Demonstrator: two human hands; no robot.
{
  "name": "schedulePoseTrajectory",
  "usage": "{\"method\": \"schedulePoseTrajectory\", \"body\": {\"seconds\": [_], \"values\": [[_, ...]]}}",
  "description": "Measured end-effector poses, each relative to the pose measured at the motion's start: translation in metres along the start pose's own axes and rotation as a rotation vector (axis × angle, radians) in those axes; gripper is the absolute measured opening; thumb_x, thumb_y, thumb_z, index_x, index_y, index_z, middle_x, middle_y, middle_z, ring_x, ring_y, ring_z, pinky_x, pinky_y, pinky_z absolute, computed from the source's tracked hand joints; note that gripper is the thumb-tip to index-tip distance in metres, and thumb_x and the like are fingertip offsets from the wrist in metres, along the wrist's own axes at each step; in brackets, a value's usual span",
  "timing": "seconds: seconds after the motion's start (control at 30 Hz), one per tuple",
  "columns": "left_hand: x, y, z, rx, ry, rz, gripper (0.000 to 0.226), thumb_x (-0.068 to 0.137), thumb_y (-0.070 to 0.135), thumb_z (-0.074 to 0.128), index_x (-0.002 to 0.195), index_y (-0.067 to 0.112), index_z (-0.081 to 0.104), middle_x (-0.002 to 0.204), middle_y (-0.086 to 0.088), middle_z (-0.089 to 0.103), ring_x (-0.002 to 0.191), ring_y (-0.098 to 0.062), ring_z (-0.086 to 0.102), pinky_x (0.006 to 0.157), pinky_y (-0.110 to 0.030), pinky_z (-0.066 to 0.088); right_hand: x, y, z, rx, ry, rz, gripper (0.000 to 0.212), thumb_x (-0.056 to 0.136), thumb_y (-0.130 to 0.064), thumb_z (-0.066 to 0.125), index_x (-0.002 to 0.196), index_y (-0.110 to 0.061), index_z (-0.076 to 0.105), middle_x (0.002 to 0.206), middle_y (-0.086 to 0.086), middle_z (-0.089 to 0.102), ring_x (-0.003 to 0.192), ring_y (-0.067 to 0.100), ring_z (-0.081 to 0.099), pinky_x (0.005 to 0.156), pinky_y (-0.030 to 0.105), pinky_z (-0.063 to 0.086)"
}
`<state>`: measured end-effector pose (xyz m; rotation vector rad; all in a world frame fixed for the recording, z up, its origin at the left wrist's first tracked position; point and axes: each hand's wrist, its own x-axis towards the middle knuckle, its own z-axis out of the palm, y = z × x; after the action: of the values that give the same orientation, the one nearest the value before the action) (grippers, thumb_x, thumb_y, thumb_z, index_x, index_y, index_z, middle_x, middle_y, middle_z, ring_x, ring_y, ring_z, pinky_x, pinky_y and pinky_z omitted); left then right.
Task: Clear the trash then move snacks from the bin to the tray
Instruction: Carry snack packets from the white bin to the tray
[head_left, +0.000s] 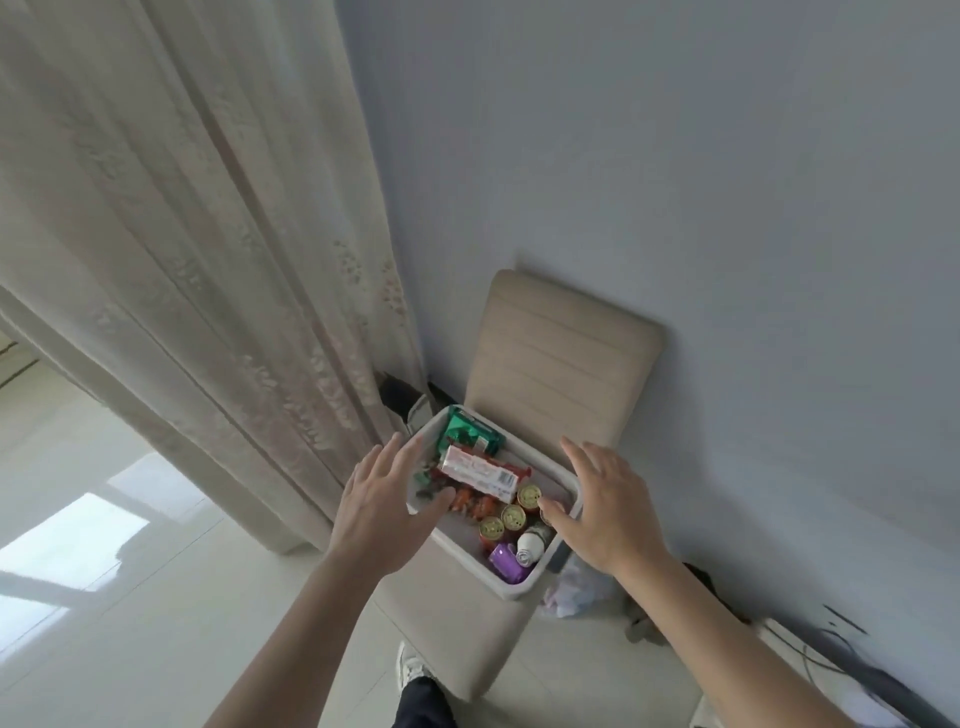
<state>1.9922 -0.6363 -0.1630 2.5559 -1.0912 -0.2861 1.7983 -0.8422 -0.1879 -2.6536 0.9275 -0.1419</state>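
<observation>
Head view: left hand (382, 506) and right hand (605, 512), fingers (390, 457) spread loose, flank the white bin (519, 584).

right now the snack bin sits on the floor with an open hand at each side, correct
No: the bin sits on the chair, not the floor. The head view shows it, left hand and right hand open at its sides.

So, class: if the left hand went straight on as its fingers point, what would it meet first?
Most likely the white bin, its rim just beyond the left hand; depth is unclear, so they may already touch.
</observation>
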Motion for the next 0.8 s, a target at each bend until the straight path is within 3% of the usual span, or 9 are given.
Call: {"method": "schedulePoseTrajectory", "body": {"seconds": [0.17, 0.43, 0.6, 0.73, 0.8], "values": [[0.09, -0.039, -0.003, 0.0, -0.109, 0.09, 0.078, 0.092, 0.073, 0.043, 0.158, 0.046, 0.012, 0.168, 0.006, 0.02, 0.155, -0.024, 0.016, 0.125, -0.053, 0.02, 0.043, -0.035, 0.032, 0.021, -0.016, 0.128, 0.081, 0.09, -0.073, 0.044, 0.155, -0.028, 0.026, 0.157, -0.002, 0.039, 0.144, 0.02, 0.036, 0.115, 0.038, 0.037], [0.208, -0.084, 0.019, 0.0, -0.25, 0.235, 0.084, 0.091, 0.073, 0.043, 0.16, 0.035, 0.013, 0.17, 0.001, 0.014, 0.156, -0.024, 0.011, 0.125, -0.054, 0.02, 0.108, -0.051, 0.067, 0.103, 0.022, 0.325, 0.082, 0.091, -0.071, 0.049, 0.157, -0.033, 0.021, 0.159, -0.009, 0.034, 0.146, 0.015, 0.03, 0.121, 0.04, 0.03], [0.248, -0.095, 0.063, -0.01, -0.313, 0.236, 0.086, 0.091, 0.074, 0.044, 0.16, 0.037, 0.008, 0.17, 0.002, 0.01, 0.157, -0.024, 0.006, 0.126, -0.053, 0.015, 0.135, -0.05, 0.104, 0.156, -0.007, 0.359, 0.08, 0.092, -0.068, 0.048, 0.158, -0.033, 0.02, 0.16, -0.01, 0.032, 0.148, 0.013, 0.029, 0.121, 0.036, 0.024], [0.262, -0.104, 0.112, 0.01, -0.325, 0.244, 0.086, 0.089, 0.077, 0.039, 0.159, 0.04, 0.004, 0.17, 0.001, 0.01, 0.157, -0.025, 0.008, 0.126, -0.051, 0.013, 0.147, -0.041, 0.147, 0.221, -0.031, 0.381, 0.079, 0.088, -0.067, 0.047, 0.157, -0.034, 0.023, 0.159, -0.01, 0.036, 0.147, 0.013, 0.031, 0.12, 0.047, 0.032], [0.265, -0.109, 0.137, 0.011, -0.34, 0.236, 0.086, 0.088, 0.077, 0.037, 0.158, 0.04, 0.005, 0.17, 0.001, 0.011, 0.156, -0.025, 0.01, 0.126, -0.05, 0.013, 0.152, -0.033, 0.169, 0.226, -0.057, 0.394, 0.079, 0.088, -0.068, 0.048, 0.156, -0.035, 0.025, 0.156, -0.012, 0.04, 0.144, 0.013, 0.035, 0.119, 0.047, 0.032]]}}
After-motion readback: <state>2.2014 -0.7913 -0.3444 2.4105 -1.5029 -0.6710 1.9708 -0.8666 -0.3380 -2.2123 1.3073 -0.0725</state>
